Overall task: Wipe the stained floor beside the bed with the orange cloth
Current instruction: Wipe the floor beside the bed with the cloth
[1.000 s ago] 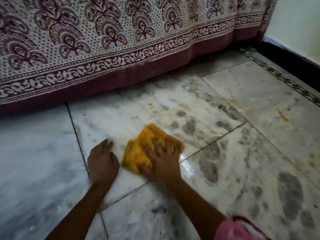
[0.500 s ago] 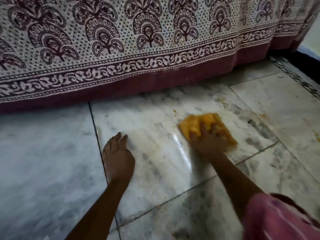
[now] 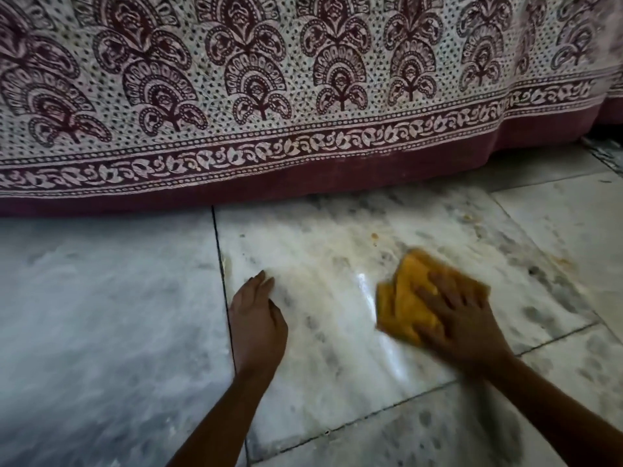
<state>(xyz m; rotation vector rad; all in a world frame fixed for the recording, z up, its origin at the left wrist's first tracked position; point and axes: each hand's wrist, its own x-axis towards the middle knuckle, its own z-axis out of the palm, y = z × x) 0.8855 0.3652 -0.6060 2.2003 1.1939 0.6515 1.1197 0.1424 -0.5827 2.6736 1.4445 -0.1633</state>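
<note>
An orange cloth [image 3: 406, 298] lies bunched on the white marble floor [image 3: 323, 251] in front of the bed. My right hand [image 3: 462, 318] presses flat on the cloth's near right part, fingers spread over it; both are motion-blurred. My left hand [image 3: 258, 321] rests flat on the floor to the left of the cloth, on a tile joint, holding nothing. Small orange stains [image 3: 374, 235] dot the tile beyond the cloth, and a further smear [image 3: 561, 262] lies to its right. A wet shiny streak runs just left of the cloth.
The bed's patterned maroon-and-white sheet [image 3: 303, 112] hangs down to the floor across the whole back of the view. Grey-veined marble tiles [image 3: 101, 315] extend to the left and front. A dark patterned floor border [image 3: 606, 153] shows at the far right.
My right hand swept the cloth from beside the left hand out to the right and towards the bed, then drew it back nearer. The left hand stayed planted. The view shifted towards the bed.
</note>
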